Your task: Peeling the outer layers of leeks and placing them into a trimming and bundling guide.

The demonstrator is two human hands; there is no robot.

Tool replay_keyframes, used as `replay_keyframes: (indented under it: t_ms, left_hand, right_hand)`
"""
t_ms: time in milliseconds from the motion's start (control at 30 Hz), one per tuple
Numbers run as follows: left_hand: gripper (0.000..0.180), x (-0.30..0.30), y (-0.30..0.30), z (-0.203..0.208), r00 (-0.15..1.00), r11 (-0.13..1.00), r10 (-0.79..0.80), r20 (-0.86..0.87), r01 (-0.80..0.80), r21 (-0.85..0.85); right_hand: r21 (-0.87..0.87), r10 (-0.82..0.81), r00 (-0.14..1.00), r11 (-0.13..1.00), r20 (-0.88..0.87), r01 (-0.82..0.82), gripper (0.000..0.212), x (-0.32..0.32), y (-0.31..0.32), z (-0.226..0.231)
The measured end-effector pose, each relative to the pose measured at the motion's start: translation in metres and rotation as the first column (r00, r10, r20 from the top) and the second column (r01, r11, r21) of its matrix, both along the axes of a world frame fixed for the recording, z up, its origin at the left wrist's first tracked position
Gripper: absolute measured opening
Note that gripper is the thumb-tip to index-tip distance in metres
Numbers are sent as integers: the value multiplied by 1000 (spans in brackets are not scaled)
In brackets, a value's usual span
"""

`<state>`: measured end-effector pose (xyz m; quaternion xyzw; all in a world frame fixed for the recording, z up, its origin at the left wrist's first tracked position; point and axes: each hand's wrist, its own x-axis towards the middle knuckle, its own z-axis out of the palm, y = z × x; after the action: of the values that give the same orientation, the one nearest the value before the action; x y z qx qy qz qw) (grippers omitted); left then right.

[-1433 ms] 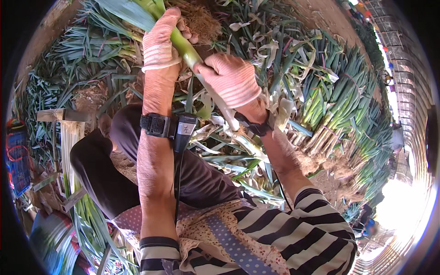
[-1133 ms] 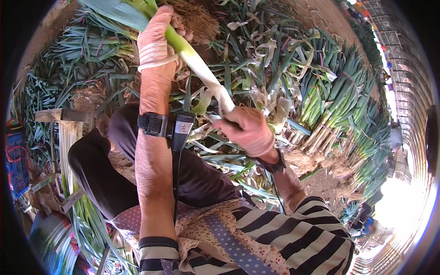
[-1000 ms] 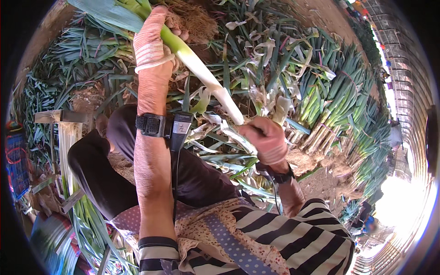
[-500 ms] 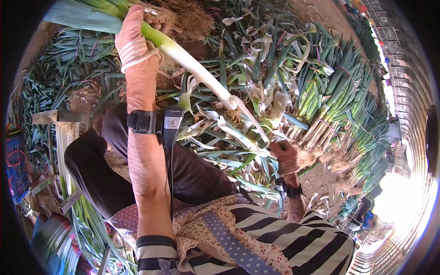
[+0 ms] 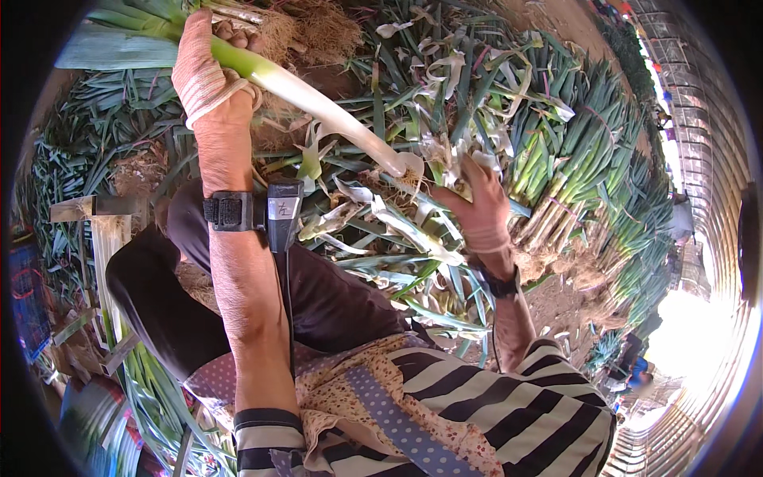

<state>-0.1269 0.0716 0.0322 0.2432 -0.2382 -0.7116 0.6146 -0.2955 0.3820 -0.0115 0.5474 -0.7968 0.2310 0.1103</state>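
My left hand (image 5: 211, 79), with a pale glove or wrap around the palm, is closed round the green upper part of a leek (image 5: 326, 107). The leek's white shaft slants down to the right, and its root end hangs over the litter of peelings. Its broad leaves run off to the upper left. A short way right of the root end, my right hand (image 5: 481, 203) is raised with its fingers apart and nothing in them. Peeled leaf scraps (image 5: 405, 226) lie beneath and between both hands.
Tied bundles of leeks (image 5: 564, 175) lie in a row on the right, roots toward me. More leeks (image 5: 95, 119) are heaped on the left. Near my knee stands a metal frame (image 5: 95, 208). A blue crate (image 5: 28, 294) is at the far left edge.
My right hand has opened and moved up toward the leek's root end. The strip of skin it was pulling down has come away from its fingers. My left hand shifted slightly left with the leek.
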Motion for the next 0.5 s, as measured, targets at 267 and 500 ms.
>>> replay_keyframes:
  t_ms: [267,500]
  left_hand:
    - [22,-7,2,1,1000,998,-21,-11,20,-57]
    - [35,6,12,7,997,985,51,59,-40,-167]
  right_hand:
    - [135,111,993,984,39,-115,17,8,-23,-26]
    - [633,-268,958,761,102,146,49,11,19,-23]
